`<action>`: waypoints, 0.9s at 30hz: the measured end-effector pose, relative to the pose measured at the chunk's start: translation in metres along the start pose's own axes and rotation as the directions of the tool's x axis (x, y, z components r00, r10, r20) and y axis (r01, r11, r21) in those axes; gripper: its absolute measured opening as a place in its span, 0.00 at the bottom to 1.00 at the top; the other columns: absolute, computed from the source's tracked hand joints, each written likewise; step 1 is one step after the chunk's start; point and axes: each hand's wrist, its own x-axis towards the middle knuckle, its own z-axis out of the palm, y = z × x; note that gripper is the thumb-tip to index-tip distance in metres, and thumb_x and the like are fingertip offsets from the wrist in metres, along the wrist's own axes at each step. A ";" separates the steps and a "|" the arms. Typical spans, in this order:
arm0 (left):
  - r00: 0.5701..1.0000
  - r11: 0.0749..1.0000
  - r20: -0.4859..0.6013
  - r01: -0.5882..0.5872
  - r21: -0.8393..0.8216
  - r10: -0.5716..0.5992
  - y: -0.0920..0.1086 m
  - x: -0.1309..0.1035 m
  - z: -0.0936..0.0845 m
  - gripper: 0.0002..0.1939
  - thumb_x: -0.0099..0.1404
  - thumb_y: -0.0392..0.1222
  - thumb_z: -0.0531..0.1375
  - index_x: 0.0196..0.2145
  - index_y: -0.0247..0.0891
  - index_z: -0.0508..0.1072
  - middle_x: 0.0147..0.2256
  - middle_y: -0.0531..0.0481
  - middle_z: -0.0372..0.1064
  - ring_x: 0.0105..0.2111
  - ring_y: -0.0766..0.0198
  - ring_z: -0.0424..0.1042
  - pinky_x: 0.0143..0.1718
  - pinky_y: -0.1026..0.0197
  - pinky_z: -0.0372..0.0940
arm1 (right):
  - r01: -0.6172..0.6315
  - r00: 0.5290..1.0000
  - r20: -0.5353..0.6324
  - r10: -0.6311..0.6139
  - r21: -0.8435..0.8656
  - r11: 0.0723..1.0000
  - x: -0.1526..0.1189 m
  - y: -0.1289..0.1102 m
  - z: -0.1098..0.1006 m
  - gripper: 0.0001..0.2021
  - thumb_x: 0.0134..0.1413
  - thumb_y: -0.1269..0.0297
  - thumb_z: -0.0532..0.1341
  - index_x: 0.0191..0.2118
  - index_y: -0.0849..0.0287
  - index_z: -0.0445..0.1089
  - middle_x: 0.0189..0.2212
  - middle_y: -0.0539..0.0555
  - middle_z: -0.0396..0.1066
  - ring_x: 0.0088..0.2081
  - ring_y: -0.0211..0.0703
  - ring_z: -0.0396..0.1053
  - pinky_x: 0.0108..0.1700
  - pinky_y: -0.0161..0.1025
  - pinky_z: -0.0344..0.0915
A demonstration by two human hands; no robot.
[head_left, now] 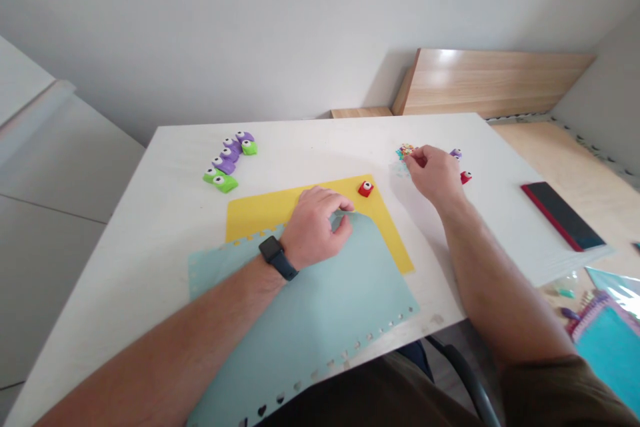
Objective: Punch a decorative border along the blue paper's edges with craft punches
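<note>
My left hand [320, 227], with a dark watch on its wrist, is closed on the top edge of a light blue paper sheet [310, 320]. The edge bends up between thumb and forefinger. Small shapes, hearts among them, are cut out along the sheet's borders. Under it lies a yellow sheet [260, 210], with a red paper punch [366, 189] standing on its upper right part. My right hand [434, 172] has its fingertips pinched together beside a small pile of colourful paper bits [405, 149]. Whatever those fingers hold is too small to make out.
Several purple punches [227, 153] and green punches [225, 183] stand at the back left of the white table [150, 227]. Another red punch [466, 177] and purple ones [455, 154] are partly behind my right hand. A dark phone-like slab [563, 215] lies right.
</note>
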 end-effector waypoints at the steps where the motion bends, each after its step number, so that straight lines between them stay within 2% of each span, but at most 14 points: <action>1: 1.000 1.000 0.004 0.004 0.005 -0.004 0.000 0.000 0.000 0.08 0.61 0.30 0.61 0.37 0.40 0.74 0.38 0.49 0.79 0.42 0.54 0.75 0.50 0.48 0.66 | 0.071 0.997 -0.011 -0.071 0.063 0.995 -0.004 -0.007 0.001 0.08 0.62 0.59 0.63 0.37 0.56 0.78 0.32 0.55 0.78 0.34 0.48 0.72 0.42 0.45 0.67; 3: 1.000 1.000 0.011 0.014 0.014 -0.014 0.001 -0.001 -0.001 0.09 0.58 0.29 0.60 0.35 0.40 0.73 0.36 0.49 0.77 0.40 0.54 0.74 0.48 0.48 0.65 | 0.243 0.970 -0.021 -0.243 0.164 0.956 -0.016 -0.023 0.003 0.07 0.62 0.60 0.63 0.40 0.56 0.78 0.33 0.55 0.76 0.35 0.47 0.71 0.43 0.45 0.69; 5: 1.000 1.000 0.012 0.023 0.019 -0.023 0.001 -0.001 -0.002 0.09 0.57 0.28 0.59 0.34 0.40 0.72 0.34 0.50 0.76 0.39 0.55 0.73 0.47 0.48 0.65 | 0.383 0.920 -0.023 -0.390 0.247 0.890 -0.029 -0.038 0.005 0.08 0.63 0.62 0.64 0.44 0.56 0.79 0.37 0.56 0.76 0.37 0.47 0.72 0.45 0.46 0.70; 7: 1.000 0.999 0.013 0.028 0.017 -0.028 0.001 -0.001 -0.002 0.10 0.56 0.28 0.59 0.33 0.41 0.72 0.34 0.50 0.76 0.38 0.55 0.72 0.47 0.49 0.65 | 0.507 0.851 -0.021 -0.525 0.294 0.810 -0.041 -0.049 0.007 0.10 0.63 0.63 0.65 0.47 0.55 0.80 0.46 0.59 0.75 0.46 0.51 0.72 0.53 0.50 0.71; 10: 1.000 1.000 0.004 0.029 0.008 -0.029 0.002 -0.001 -0.002 0.10 0.55 0.28 0.59 0.32 0.40 0.72 0.33 0.51 0.75 0.37 0.55 0.72 0.46 0.49 0.65 | 0.631 0.743 0.086 -0.663 0.238 0.738 -0.054 -0.056 0.010 0.10 0.63 0.64 0.65 0.48 0.52 0.82 0.57 0.60 0.71 0.58 0.58 0.66 0.63 0.58 0.65; 12: 1.000 1.000 -0.005 0.030 0.008 -0.030 0.001 -0.001 -0.002 0.09 0.55 0.28 0.59 0.32 0.40 0.71 0.32 0.51 0.74 0.37 0.55 0.72 0.45 0.49 0.65 | 0.666 0.701 0.186 -0.688 0.174 0.726 -0.058 -0.057 0.011 0.11 0.63 0.63 0.66 0.48 0.49 0.84 0.63 0.59 0.68 0.63 0.63 0.60 0.65 0.64 0.61; 16: 0.999 0.999 -0.004 0.035 0.003 -0.035 0.001 -0.001 -0.003 0.10 0.56 0.28 0.59 0.33 0.40 0.72 0.33 0.51 0.74 0.38 0.55 0.72 0.46 0.49 0.65 | 0.680 0.677 0.286 -0.678 0.107 0.725 -0.057 -0.056 0.010 0.10 0.65 0.61 0.65 0.44 0.45 0.86 0.68 0.56 0.64 0.66 0.69 0.55 0.63 0.69 0.59; 24: 0.999 0.999 -0.009 0.052 0.005 -0.052 0.002 0.000 -0.004 0.10 0.55 0.28 0.59 0.32 0.41 0.72 0.32 0.51 0.75 0.37 0.56 0.72 0.45 0.50 0.65 | 0.672 0.674 0.292 -0.679 0.140 0.727 -0.052 -0.048 0.001 0.08 0.61 0.63 0.67 0.38 0.47 0.86 0.66 0.55 0.68 0.66 0.68 0.56 0.62 0.68 0.60; 27: 0.999 0.999 -0.009 0.052 0.013 -0.052 0.002 0.000 -0.003 0.09 0.56 0.28 0.58 0.32 0.41 0.72 0.32 0.51 0.75 0.38 0.55 0.72 0.46 0.49 0.65 | 0.666 0.677 0.288 -0.678 0.152 0.730 -0.051 -0.047 -0.001 0.08 0.59 0.65 0.68 0.38 0.47 0.86 0.66 0.55 0.68 0.66 0.69 0.56 0.63 0.70 0.60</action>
